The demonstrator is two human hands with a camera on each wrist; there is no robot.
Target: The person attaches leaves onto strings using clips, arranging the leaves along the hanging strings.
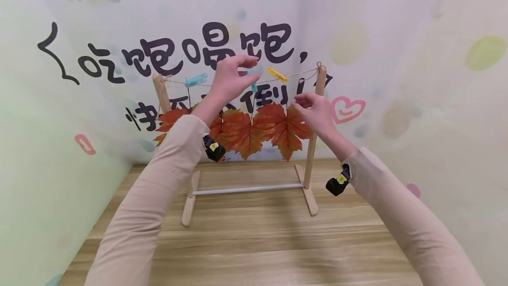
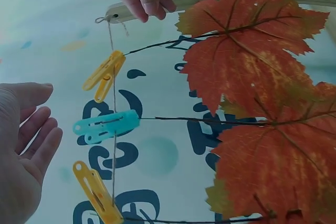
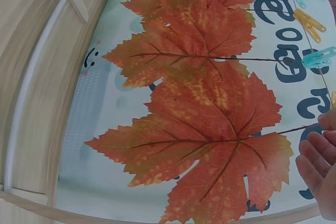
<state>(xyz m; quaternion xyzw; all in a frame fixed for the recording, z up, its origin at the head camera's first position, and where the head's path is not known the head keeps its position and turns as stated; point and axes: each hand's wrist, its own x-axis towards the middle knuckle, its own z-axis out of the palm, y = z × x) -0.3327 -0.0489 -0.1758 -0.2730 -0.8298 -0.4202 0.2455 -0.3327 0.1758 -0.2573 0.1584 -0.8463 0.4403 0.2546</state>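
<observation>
Several orange-red maple leaves (image 1: pixel 283 129) hang by dark stems from clothespins on a thin string (image 2: pixel 114 153). My left hand (image 1: pixel 234 74) is raised near the string, fingers loosely bent, overlapping a teal clothespin (image 1: pixel 254 86) in the head view. The left wrist view shows this hand apart from the clips, holding nothing. My right hand (image 1: pixel 315 111) hovers beside the rightmost leaf, close to its stem, its fingers relaxed around nothing. A yellow clothespin (image 1: pixel 277 75) grips that leaf's stem. Further left is another teal clothespin (image 1: pixel 196 80); my left arm covers part of the leaves there.
A wooden stand with a right post (image 1: pixel 311 158), a left post (image 1: pixel 160 92) and a white crossbar (image 1: pixel 248 189) carries the string. It stands on a wood-grain table (image 1: pixel 246 242). Behind it is a wall (image 1: pixel 397 56) with dark lettering and colored spots.
</observation>
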